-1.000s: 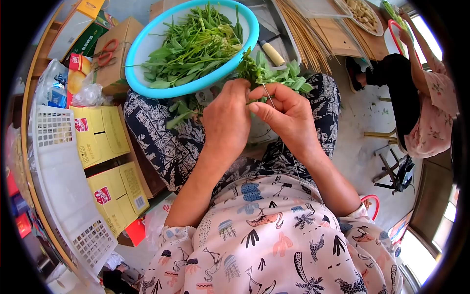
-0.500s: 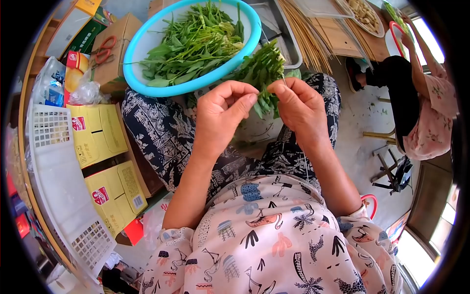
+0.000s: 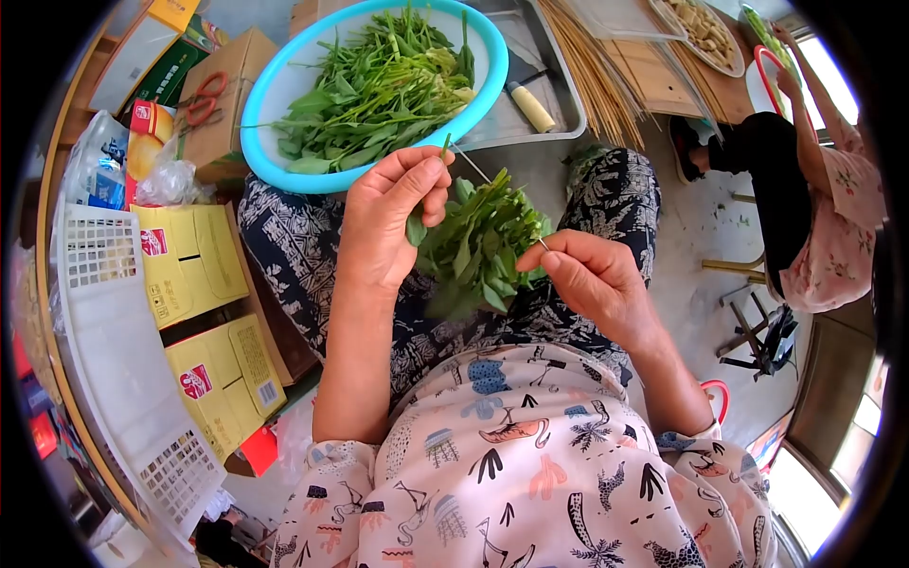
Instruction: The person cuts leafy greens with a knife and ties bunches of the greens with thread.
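My left hand [image 3: 393,213] is closed in a pinch on a green leafy stem [image 3: 415,225], whose cut end sticks up above the thumb. Opposite it, my right hand [image 3: 592,279] pinches the near end of a thin skewer [image 3: 472,164]. A thick bunch of leafy greens [image 3: 483,244] is threaded on the skewer between my hands, above my lap. The skewer's bare far end slants up and left, close to my left fingers. Just beyond, more loose greens [image 3: 379,104] fill a blue-rimmed basin [image 3: 284,182].
A metal tray [image 3: 574,104] behind the basin holds a knife with a pale handle [image 3: 532,107]. Bamboo skewers [image 3: 592,71] lie right of it. Red scissors [image 3: 204,99] rest on a cardboard box [image 3: 241,57] at left. Another person [image 3: 838,208] sits at far right.
My hands have moved apart, the left one up and left with a stem. The threaded bunch has swung down toward my lap, uncovering the knife in the tray.
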Demonstrator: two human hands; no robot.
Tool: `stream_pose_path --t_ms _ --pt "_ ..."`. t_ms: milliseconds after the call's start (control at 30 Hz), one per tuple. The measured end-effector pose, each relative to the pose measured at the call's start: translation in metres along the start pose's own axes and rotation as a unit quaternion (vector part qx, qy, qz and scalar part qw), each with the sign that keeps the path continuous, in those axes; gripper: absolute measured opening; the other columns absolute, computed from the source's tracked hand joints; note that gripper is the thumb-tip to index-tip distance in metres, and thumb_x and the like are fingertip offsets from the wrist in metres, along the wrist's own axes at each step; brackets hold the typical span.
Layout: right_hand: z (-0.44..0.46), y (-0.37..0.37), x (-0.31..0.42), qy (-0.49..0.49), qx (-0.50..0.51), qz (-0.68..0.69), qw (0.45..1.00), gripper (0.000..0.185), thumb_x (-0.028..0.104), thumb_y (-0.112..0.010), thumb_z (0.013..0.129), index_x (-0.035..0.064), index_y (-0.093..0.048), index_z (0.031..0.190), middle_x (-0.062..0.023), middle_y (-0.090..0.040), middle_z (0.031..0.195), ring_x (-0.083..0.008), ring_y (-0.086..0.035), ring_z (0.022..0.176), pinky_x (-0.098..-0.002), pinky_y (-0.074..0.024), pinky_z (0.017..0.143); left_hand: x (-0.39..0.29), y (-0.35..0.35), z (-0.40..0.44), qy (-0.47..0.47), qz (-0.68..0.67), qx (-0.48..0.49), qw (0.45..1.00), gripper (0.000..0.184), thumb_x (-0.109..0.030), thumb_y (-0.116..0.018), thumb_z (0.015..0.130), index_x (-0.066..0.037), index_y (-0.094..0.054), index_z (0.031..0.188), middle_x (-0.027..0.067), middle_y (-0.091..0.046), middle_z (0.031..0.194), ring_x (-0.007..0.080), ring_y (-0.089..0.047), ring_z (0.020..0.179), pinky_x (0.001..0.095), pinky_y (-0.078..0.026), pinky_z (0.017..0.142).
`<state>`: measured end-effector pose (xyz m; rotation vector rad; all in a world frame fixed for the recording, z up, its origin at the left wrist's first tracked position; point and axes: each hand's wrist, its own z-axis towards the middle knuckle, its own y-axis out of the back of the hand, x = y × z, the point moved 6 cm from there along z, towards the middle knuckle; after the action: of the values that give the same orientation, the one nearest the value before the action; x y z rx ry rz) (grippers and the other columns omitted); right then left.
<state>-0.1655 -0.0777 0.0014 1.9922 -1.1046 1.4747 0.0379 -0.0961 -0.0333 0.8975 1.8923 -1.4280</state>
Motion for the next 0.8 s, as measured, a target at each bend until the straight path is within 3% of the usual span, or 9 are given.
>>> stream_pose_path --t_ms 167,233,667,733,800 --pt "0.0009 -0.003 0.0 0.003 0.005 -0.019 1.0 0.022 0.017 -0.051 0.097 0.0003 -0.065 0.097 0.0072 -0.043 0.061 -0.0011 -0.033 0.055 -0.019 -0.0273 0.048 -0.0045 0.0008 -0.001 -0.002 -0.009 -0.013 1.0 0.019 -0.01 -0.063 0.088 0.004 -0.062 0.1 0.0037 -0.059 0.078 0.0061 -0.047 0.059 0.0192 -0.034 0.049" --pt "0.0027 -0.0041 -0.0017 0.034 0.015 -0.023 0.999 0.027 0.022 -0.05 0.098 -0.0009 -0.064 0.1 0.0109 -0.036 0.055 0.0014 -0.027 0.047 -0.0176 -0.0192 0.043 -0.0054 0.0019 -0.0012 -0.001 -0.005 -0.014 1.0 0.019 -0.01 -0.062 0.088 0.004 -0.062 0.1 0.0031 -0.059 0.077 0.0053 -0.046 0.058 0.0185 -0.033 0.049" --pt "0.0039 -0.0044 -0.0008 0.029 0.011 -0.031 0.999 0.026 0.022 -0.05 0.098 -0.0003 -0.064 0.099 0.0111 -0.036 0.055 0.0016 -0.027 0.047 -0.0174 -0.0196 0.043 -0.0062 -0.0012 -0.0023 -0.002 0.006 -0.006 1.0 0.018 -0.011 -0.062 0.088 0.003 -0.063 0.098 0.0024 -0.059 0.077 0.0044 -0.045 0.057 0.0176 -0.03 0.046" --pt "0.0031 -0.004 0.0022 0.0 0.011 -0.027 1.0 0.022 0.016 -0.051 0.096 -0.0001 -0.065 0.095 0.0053 -0.044 0.064 -0.0027 -0.034 0.056 -0.0199 -0.0298 0.049 -0.0058 -0.0007 -0.0024 -0.002 0.008 -0.007 1.0 0.018 -0.011 -0.062 0.088 0.003 -0.063 0.098 0.0022 -0.059 0.077 0.0044 -0.045 0.057 0.0176 -0.03 0.046" --pt "0.0028 -0.0032 0.0016 -0.007 0.015 -0.021 1.0 0.021 0.016 -0.051 0.096 0.0001 -0.065 0.095 0.0056 -0.044 0.063 -0.0026 -0.034 0.055 -0.0199 -0.0293 0.049 -0.0058 -0.0004 -0.0026 0.0 0.012 -0.008 1.0 0.017 -0.011 -0.062 0.088 0.003 -0.063 0.098 0.0018 -0.058 0.076 0.0044 -0.045 0.057 0.0176 -0.03 0.046"
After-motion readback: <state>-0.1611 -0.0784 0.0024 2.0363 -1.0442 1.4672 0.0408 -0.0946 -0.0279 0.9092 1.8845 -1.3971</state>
